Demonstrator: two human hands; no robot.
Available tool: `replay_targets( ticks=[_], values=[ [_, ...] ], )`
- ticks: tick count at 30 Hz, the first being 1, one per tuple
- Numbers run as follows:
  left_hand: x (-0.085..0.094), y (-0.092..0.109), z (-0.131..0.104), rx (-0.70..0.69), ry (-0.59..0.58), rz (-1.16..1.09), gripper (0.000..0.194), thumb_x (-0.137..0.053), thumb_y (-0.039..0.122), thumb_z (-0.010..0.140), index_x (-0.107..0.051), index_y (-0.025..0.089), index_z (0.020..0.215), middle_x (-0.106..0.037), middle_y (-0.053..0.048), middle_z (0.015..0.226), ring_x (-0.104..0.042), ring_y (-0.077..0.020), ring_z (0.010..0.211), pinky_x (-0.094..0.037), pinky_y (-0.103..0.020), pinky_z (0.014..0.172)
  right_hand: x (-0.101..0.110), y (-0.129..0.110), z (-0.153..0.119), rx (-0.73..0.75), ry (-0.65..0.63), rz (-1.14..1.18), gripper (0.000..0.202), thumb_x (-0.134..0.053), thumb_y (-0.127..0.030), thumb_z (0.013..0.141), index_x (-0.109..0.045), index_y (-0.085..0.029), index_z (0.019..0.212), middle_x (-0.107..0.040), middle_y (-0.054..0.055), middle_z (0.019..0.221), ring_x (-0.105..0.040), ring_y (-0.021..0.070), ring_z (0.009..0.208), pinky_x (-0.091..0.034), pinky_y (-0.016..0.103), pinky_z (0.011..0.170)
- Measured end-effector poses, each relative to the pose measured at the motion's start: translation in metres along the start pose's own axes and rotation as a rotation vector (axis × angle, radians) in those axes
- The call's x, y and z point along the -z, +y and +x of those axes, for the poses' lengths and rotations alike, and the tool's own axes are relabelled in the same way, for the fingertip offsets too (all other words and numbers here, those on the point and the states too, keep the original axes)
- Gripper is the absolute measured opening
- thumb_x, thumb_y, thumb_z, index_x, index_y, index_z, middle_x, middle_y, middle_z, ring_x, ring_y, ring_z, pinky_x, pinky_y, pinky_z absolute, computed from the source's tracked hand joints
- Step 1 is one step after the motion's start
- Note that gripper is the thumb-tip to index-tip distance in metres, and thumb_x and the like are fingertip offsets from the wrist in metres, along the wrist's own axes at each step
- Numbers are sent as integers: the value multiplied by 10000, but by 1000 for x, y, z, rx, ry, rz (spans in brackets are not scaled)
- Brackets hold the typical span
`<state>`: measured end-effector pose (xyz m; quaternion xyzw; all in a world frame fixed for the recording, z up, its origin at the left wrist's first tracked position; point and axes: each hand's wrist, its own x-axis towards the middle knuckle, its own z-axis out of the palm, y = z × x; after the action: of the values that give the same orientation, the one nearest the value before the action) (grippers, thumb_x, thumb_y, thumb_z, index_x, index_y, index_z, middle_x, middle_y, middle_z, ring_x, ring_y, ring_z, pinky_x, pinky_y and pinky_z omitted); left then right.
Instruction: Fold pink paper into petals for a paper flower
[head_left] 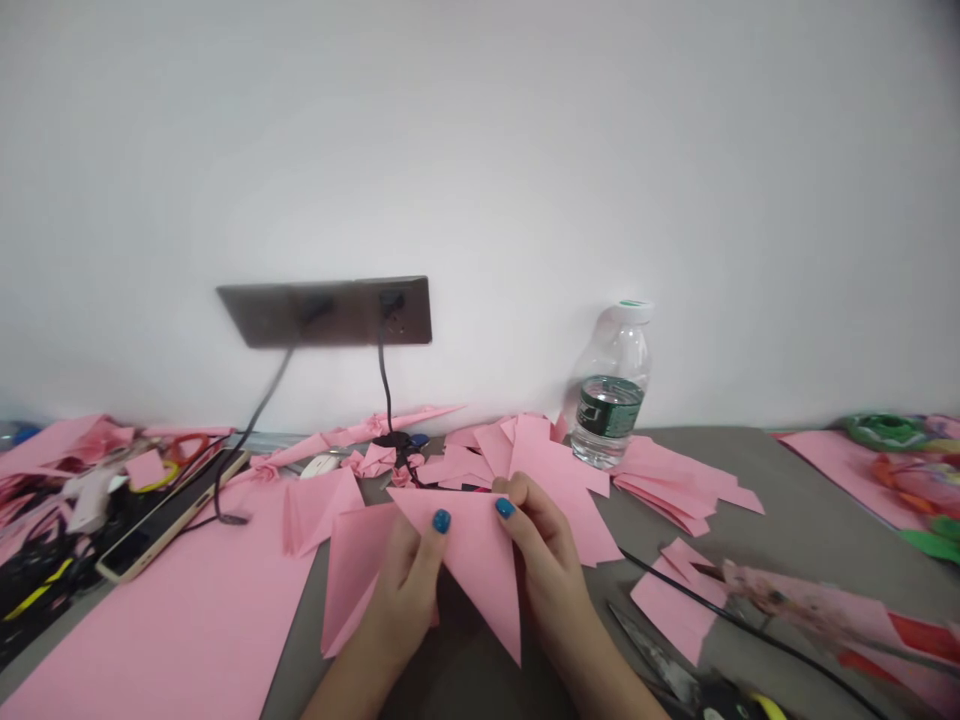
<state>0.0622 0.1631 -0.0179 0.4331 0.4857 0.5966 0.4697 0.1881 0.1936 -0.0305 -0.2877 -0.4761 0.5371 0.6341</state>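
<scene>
A pink sheet of paper folded into a triangle (480, 550) is held up over the grey table, one long edge on top and a corner pointing down. My left hand (409, 585) pinches it near its left side, thumb in front and fingers behind. At the upper right edge my right hand (541, 545) grips the same paper between thumb and bent fingers. Behind my left hand is another folded pink piece (352, 570); whether that hand also holds it I cannot tell.
A water bottle (613, 390) stands by the wall among pink paper pieces. At left, a phone (169, 520) lies near a large pink sheet (172, 630). Scissors (660, 660) and a black cable (720, 605) lie at right. A socket panel (330, 312) has cords plugged in.
</scene>
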Motion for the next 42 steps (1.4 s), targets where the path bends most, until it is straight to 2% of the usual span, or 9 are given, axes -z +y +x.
replay_targets(
  ticks=[5,9,14,19,23,27,31,38,42],
  values=[
    [0,4,-3,117,-14,-8,372,-793,493,730,-781,153,880,-802,-118,884,-738,-332,921,-605,-385,794,-2,2,0,5,-73,-27,396,-664,-479,894,-476,-222,659,-399,-39,660,-355,157,629,-308,273,584],
    [-5,11,-7,122,0,86,317,-799,405,713,-788,158,913,-803,-110,881,-737,-337,945,-603,-390,806,-3,3,-1,26,-118,-41,376,-639,-474,918,-509,-217,676,-436,-31,666,-386,158,637,-323,273,596],
    [-4,15,-1,91,-98,130,270,-716,417,807,-770,157,856,-778,-88,811,-716,-289,828,-565,-333,696,-2,4,0,40,6,-37,367,-675,-453,900,-501,-219,678,-415,-39,674,-365,151,639,-325,260,589],
    [1,13,9,-43,-218,274,419,-654,458,865,-551,184,564,-534,13,553,-471,-142,528,-376,-245,503,-2,6,1,59,115,12,354,-681,-435,904,-493,-224,691,-375,-51,675,-312,143,615,-302,254,562],
    [4,8,14,-137,-143,353,505,-603,530,894,-415,211,551,-354,50,540,-326,-123,520,-262,-249,485,-3,5,1,72,143,-18,359,-662,-445,921,-493,-226,693,-343,-61,653,-265,137,578,-268,259,529],
    [2,9,10,-177,-63,368,556,-477,612,940,-312,237,565,-287,56,548,-267,-130,512,-243,-267,487,-5,4,0,70,150,-58,383,-663,-484,912,-490,-226,687,-347,-60,648,-266,136,568,-253,263,515],
    [-1,20,6,-180,-44,438,564,-539,519,932,-264,238,527,-218,64,527,-197,-127,495,-256,-270,496,-5,4,0,47,158,-30,386,-670,-489,900,-483,-228,685,-337,-59,649,-256,138,572,-252,264,520],
    [7,21,14,-115,-143,330,512,-573,567,868,-372,232,536,-309,46,538,-272,-134,507,-232,-261,488,3,0,6,-45,332,81,435,-738,-472,811,-411,-238,647,-277,-68,632,-217,140,565,-244,261,509],
    [8,24,15,-124,-167,303,530,-495,618,891,-403,227,547,-337,35,567,-296,-142,534,-255,-272,515,4,1,6,-48,275,92,432,-732,-472,831,-417,-235,653,-281,-68,631,-211,141,572,-228,263,510]
  ],
)
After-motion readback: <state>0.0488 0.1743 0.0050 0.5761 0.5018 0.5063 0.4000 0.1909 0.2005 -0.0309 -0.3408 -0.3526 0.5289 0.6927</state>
